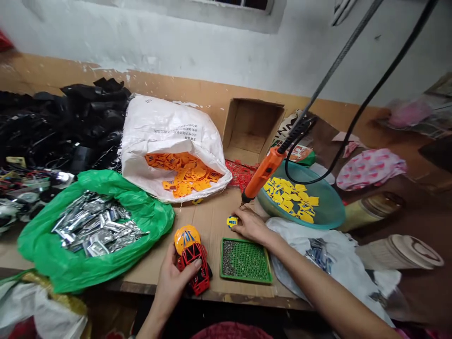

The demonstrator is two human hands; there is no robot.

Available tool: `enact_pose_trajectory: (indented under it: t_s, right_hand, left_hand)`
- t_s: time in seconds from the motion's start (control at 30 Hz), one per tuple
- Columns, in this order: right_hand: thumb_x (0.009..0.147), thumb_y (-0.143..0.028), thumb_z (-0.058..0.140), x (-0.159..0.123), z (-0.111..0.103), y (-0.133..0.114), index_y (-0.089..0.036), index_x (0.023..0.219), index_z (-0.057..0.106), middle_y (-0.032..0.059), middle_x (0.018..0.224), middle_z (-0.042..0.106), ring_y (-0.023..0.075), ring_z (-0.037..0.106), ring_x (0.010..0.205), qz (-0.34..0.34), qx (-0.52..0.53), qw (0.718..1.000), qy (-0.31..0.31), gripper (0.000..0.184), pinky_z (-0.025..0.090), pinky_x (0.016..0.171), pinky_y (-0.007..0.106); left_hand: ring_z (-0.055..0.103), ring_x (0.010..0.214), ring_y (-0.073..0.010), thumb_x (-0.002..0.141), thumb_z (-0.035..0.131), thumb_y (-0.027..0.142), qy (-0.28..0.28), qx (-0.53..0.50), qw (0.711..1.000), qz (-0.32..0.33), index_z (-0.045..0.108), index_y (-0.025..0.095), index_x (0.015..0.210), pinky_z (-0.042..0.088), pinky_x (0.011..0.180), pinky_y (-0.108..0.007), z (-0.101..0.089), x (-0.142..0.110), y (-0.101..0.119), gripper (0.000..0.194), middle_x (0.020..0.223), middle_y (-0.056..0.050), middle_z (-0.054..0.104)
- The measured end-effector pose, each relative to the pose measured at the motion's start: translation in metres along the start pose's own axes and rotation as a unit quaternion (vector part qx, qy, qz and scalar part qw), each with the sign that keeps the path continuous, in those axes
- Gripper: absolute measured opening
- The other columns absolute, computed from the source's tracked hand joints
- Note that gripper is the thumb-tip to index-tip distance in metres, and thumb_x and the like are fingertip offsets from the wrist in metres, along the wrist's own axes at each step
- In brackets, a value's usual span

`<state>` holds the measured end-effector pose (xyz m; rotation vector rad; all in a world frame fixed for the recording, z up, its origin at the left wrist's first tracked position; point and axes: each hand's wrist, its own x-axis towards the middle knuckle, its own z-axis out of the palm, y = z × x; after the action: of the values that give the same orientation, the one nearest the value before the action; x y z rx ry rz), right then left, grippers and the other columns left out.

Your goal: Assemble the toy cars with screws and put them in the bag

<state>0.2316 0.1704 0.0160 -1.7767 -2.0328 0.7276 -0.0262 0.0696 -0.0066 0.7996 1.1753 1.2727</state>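
My left hand (173, 278) is closed around a toy car (193, 259) with an orange front and a red cage frame, held over the table's front edge. My right hand (250, 225) pinches a small yellow piece with blue markings (231, 221) above the cardboard. Just above that hand hangs an orange electric screwdriver (263, 174), its tip pointing down near the fingers. Below the right hand lies a green tray (246, 260) with a grid of holes, small screws gathered at its left side.
A white sack (169, 125) spills orange parts (189, 172). Silvery pieces (100, 226) fill a green bag (155, 216) at left. A teal bowl (332, 202) holds yellow parts (289, 195); a white plastic bag (293, 268), jars and a cardboard box (254, 125) stand around. Black parts (63, 122) pile behind.
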Motion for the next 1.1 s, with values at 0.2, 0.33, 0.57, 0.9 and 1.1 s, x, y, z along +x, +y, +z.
enact_pose_trajectory:
  t_s: [0.2, 0.33, 0.57, 0.9, 1.1]
  right_hand:
    - [0.075, -0.013, 0.072, 0.001, -0.001, 0.001, -0.017, 0.076, 0.064, 0.0059, 0.085, 0.067, 0.0221, 0.061, 0.085, 0.0, -0.011, 1.0, -0.007, 0.009, 0.042, 0.077, 0.029]
    - [0.085, -0.02, 0.061, -0.024, -0.011, -0.001, -0.018, 0.081, 0.066, 0.0071, 0.083, 0.068, 0.0238, 0.062, 0.085, 0.0, 0.023, 0.999, 0.025, 0.007, 0.044, 0.077, 0.032]
    - [0.089, -0.043, 0.064, -0.075, 0.006, -0.06, -0.019, 0.12, 0.063, 0.0008, 0.078, 0.063, 0.0162, 0.062, 0.064, 0.026, 0.416, 0.909, -0.011, 0.04, 0.049, 0.056, 0.025]
    - [0.088, -0.021, 0.064, -0.074, 0.042, -0.091, -0.021, 0.122, 0.075, 0.0092, 0.105, 0.073, 0.0217, 0.068, 0.087, -0.074, 0.314, 0.946, 0.023, 0.036, 0.056, 0.079, 0.033]
    - [0.091, -0.015, 0.059, -0.083, 0.039, -0.095, -0.024, 0.136, 0.066, 0.0112, 0.119, 0.067, 0.0265, 0.063, 0.11, -0.113, 0.273, 0.955, -0.007, 0.047, 0.05, 0.101, 0.041]
  left_hand:
    - [0.07, 0.09, -0.0252, 0.06, 0.093, 0.04, 0.023, -0.005, 1.0, 0.009, 0.062, 0.016, 0.12, 0.057, 0.08, -0.034, -0.005, 0.006, -0.004, 0.071, 0.102, -0.01, 0.075]
    - [0.071, 0.085, -0.0245, 0.062, 0.093, 0.038, -0.012, -0.074, 0.997, -0.019, 0.062, 0.015, 0.116, 0.058, 0.078, -0.036, -0.006, 0.006, 0.003, 0.066, 0.099, -0.011, 0.076]
    - [0.071, 0.085, -0.0239, 0.058, 0.095, 0.032, -0.026, -0.14, 0.989, -0.05, 0.064, 0.016, 0.11, 0.057, 0.08, -0.037, 0.011, 0.006, 0.01, 0.063, 0.098, -0.01, 0.076]
    - [0.069, 0.089, -0.021, 0.067, 0.091, 0.032, 0.018, -0.159, 0.986, -0.038, 0.066, 0.018, 0.112, 0.055, 0.084, -0.033, 0.023, 0.002, 0.015, 0.054, 0.101, -0.007, 0.076]
    - [0.069, 0.098, -0.0212, 0.072, 0.088, 0.032, 0.025, -0.174, 0.984, -0.04, 0.066, 0.018, 0.114, 0.053, 0.092, -0.034, 0.021, 0.0, 0.01, 0.049, 0.109, -0.008, 0.076]
